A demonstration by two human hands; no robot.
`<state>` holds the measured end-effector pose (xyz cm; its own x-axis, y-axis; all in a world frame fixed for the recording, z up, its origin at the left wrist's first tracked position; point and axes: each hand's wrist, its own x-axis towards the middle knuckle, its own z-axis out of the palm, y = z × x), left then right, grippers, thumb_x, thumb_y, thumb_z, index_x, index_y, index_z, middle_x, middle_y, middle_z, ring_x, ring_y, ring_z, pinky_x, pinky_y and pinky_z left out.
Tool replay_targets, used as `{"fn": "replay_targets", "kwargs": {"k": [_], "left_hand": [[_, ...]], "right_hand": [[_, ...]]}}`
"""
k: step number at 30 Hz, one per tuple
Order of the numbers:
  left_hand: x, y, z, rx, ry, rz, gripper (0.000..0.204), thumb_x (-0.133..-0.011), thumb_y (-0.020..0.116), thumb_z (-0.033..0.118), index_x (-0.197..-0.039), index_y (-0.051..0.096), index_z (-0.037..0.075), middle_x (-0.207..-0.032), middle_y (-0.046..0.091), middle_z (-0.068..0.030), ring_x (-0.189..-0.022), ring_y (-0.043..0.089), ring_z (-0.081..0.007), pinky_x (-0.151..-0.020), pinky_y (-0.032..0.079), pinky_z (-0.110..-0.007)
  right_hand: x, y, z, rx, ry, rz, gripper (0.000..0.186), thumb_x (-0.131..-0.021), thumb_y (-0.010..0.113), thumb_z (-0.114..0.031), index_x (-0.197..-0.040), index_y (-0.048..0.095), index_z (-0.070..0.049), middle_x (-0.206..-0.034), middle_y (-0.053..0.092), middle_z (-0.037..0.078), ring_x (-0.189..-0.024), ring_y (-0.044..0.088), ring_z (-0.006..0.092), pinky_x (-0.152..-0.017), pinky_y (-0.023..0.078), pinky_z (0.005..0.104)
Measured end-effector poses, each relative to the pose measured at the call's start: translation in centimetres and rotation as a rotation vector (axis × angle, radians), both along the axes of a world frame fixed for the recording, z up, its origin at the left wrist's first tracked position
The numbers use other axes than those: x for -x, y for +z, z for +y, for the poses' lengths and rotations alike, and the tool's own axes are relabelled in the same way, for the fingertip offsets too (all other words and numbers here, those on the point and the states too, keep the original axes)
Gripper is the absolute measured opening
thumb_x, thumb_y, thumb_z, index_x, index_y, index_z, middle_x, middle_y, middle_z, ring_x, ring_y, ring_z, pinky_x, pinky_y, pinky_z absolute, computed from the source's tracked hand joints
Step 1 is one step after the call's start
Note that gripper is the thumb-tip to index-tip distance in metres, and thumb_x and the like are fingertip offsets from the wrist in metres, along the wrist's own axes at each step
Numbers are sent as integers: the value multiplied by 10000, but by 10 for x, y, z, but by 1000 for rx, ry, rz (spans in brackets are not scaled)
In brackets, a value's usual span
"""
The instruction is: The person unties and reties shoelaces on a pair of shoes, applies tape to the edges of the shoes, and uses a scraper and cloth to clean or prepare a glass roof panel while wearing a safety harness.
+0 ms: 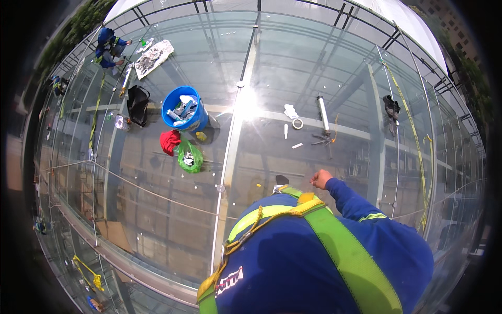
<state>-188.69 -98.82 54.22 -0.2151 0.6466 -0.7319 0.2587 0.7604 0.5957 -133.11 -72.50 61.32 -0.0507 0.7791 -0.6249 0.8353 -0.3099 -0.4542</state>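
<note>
My right hand is held above the glass panel, its fingers curled together. Anything in them is too small to make out. My left hand is out of sight. Beyond my right hand lies a caulking gun with a silver barrel. To its left are a roll of tape, a crumpled white wipe and a narrow white strip. A smaller white strip lies nearer to me. Just left of the hand, a dark rounded thing shows past my chest; its kind is unclear.
A blue bucket of waste stands left of a bright seam, near a red cloth, a green plastic bag and a black bag. A rope crosses the glass. Far left, another person crouches beside a littered sheet.
</note>
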Motion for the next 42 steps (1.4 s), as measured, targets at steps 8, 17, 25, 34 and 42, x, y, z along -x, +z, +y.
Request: {"fn": "replay_targets", "kwargs": {"k": [8, 17, 25, 34, 42], "left_hand": [[1, -13, 13, 56, -24, 16, 264, -827, 770, 157, -1015, 718, -21, -894, 733, -124, -756, 663, -172, -733, 531, -316], [-25, -11, 64, 56, -18, 31, 288, -843, 760, 164, -1047, 711, -34, -913, 735, -132, -783, 670, -180, -753, 533, -314], [-89, 14, 150, -99, -133, 116, 302, -859, 749, 172, -1058, 705, -51, -932, 740, -137, -845, 684, -180, -793, 533, -309], [-122, 13, 147, 13, -15, 38, 346, -807, 789, 201, -1025, 713, -57, -892, 732, -124, -784, 672, -169, -732, 538, -312], [-149, 18, 160, 17, -32, 102, 341, -805, 776, 184, -1027, 709, -66, -912, 737, -129, -816, 677, -175, -753, 533, -308]], "right_hand": [[-25, -2, -4, 10, -125, -32, 169, -753, 758, -174, -912, 783, -123, -843, 742, 122, -825, 719, 266, -795, 560, 367], [-92, -35, -17, 101, -259, -58, 160, -765, 776, -189, -882, 773, -79, -795, 734, 114, -754, 713, 212, -744, 558, 341], [-147, -53, 7, 46, -253, -71, 190, -756, 779, -187, -912, 777, -78, -817, 742, 116, -756, 723, 206, -755, 564, 344], [-208, -66, 65, -39, -187, -60, 180, -714, 791, -202, -858, 768, -95, -864, 740, 112, -834, 715, 254, -795, 557, 359], [-226, -69, 101, -70, -288, -116, 164, -701, 797, -176, -809, 739, -66, -851, 736, 100, -840, 717, 239, -798, 556, 357]]}}
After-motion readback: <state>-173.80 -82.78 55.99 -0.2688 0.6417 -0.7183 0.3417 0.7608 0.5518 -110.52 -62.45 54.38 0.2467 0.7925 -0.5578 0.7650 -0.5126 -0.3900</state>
